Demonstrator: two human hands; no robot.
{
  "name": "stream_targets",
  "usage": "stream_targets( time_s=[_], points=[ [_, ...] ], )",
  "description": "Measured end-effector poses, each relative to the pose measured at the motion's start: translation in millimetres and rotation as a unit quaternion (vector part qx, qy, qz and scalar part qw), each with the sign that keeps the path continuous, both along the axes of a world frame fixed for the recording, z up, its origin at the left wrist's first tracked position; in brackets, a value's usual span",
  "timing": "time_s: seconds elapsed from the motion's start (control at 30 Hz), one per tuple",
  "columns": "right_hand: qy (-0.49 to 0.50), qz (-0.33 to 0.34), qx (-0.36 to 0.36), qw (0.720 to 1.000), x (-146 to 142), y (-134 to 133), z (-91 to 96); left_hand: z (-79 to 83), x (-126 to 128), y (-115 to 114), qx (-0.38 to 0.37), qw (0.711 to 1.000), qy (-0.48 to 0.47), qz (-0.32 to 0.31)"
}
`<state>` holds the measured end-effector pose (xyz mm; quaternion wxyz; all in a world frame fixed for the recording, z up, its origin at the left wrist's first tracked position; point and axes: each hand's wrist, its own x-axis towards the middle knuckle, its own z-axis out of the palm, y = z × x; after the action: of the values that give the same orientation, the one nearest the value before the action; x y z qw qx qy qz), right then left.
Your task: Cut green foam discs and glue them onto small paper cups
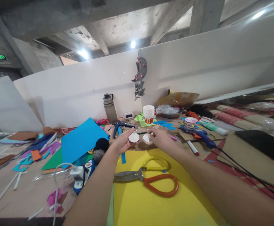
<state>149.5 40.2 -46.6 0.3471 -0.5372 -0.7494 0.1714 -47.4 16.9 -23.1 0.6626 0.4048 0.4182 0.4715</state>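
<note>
My left hand [124,141] holds a small white round disc [134,137] by its edge, its flat face turned up toward me. Just to the right, my right hand [157,137] pinches a second white disc [147,139], with a narrow gap between the two. Whether these are flat paper rounds or cup bottoms I cannot tell. Below both hands lies a yellow sheet [137,207], and on it rests a large pair of scissors [141,174] with one yellow and one orange handle loop. A stack of paper cups [148,113] stands behind the hands.
A grey bottle [110,109] stands at the back. Blue sheets [82,136], dark yarn balls [101,144] and a power strip [86,175] with a plugged-in charger lie left. On the right are a blue glue gun [205,138] with its cord, a marker [193,147] and cardboard [236,153].
</note>
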Motion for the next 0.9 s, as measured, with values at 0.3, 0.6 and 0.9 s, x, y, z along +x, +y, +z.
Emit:
stream_targets(
  time_s=[0.3,0.6,0.9],
  points=[
    [-0.048,0.028,0.018,0.998,-9,-11,3.9,2.2,2,1,0.011,0.998,0.021,0.054],
    [0.011,0.019,0.062,0.998,1,-4,9.2,11.1,5,-4,0.068,0.997,0.018,0.01],
    [0.135,0.019,0.075,0.988,13,-11,34.2,23.5,0,-6,0.086,0.994,0.025,0.062]
  ],
)
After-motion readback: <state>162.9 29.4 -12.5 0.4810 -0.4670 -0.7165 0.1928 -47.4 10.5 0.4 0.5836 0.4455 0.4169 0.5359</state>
